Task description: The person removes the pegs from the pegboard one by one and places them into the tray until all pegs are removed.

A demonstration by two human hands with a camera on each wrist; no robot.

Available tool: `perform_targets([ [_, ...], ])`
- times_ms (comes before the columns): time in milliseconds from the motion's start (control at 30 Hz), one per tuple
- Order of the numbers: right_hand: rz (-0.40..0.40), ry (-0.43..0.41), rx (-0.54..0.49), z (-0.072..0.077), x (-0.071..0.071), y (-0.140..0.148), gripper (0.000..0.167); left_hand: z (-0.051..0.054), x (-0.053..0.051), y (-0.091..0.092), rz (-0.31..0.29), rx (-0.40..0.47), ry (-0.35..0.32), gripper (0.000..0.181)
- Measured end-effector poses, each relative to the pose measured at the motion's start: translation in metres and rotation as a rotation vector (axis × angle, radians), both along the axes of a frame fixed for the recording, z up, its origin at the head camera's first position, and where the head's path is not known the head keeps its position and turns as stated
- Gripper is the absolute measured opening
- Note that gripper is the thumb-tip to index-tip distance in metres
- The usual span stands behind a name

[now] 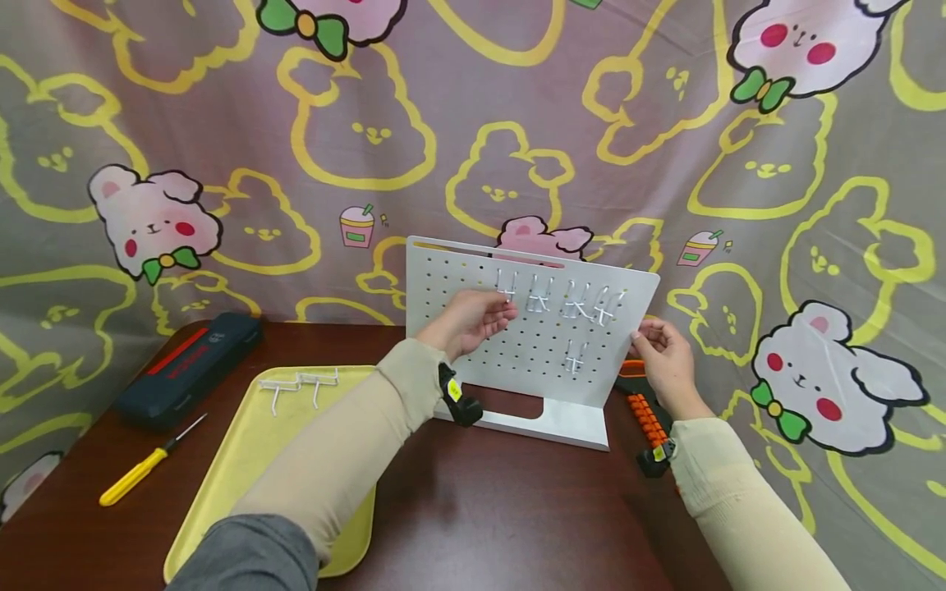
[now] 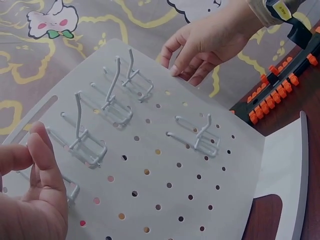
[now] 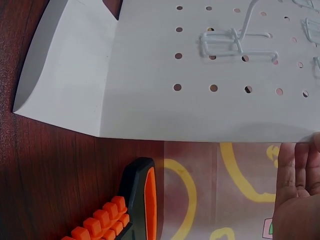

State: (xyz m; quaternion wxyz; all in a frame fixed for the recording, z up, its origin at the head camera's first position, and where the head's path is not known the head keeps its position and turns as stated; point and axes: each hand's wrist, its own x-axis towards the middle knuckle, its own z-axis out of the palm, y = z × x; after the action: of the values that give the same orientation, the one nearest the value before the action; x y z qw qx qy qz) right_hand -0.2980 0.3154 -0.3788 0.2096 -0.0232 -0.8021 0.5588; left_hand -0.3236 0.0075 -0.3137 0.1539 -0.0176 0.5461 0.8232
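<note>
A white pegboard (image 1: 480, 373) stands upright on its folded base. Several white wire hooks hang on it: most in an upper row, such as one hook (image 1: 539, 294), and a lower hook (image 1: 575, 357) near the right side. My left hand (image 1: 473, 320) pinches the leftmost upper hook (image 1: 506, 281) between thumb and forefinger. In the left wrist view that hook (image 2: 73, 192) is partly hidden behind the hand. My right hand (image 1: 668, 361) grips the board's right edge, thumb on the front and fingers behind, as the left wrist view shows.
A yellow tray (image 1: 251, 443) holds two more wire hooks (image 1: 318, 379). Left of it lie a yellow-handled screwdriver (image 1: 136, 476) and a dark case (image 1: 192, 365). A black holder with orange pieces (image 1: 646, 419) lies behind the board's right side, near the patterned curtain (image 1: 414, 90).
</note>
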Motion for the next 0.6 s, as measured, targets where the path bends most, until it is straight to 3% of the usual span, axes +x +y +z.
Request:
perform_targets([
  [200,0.009,-0.008,-0.041,0.0086,0.0042,-0.0052,0.031,0.0013,-0.0003,-0.0010,-0.009,-0.009,-0.005,0.024],
  [333,0.004,0.008,-0.038,0.0019,-0.0017,0.0000,0.031,0.0032,-0.0010,-0.0012,-0.016,-0.016,-0.005,0.024],
  [600,0.009,0.019,-0.011,0.0010,0.0003,-0.0002,0.031,0.0036,-0.0019,0.0005,-0.010,-0.044,-0.014,0.025],
])
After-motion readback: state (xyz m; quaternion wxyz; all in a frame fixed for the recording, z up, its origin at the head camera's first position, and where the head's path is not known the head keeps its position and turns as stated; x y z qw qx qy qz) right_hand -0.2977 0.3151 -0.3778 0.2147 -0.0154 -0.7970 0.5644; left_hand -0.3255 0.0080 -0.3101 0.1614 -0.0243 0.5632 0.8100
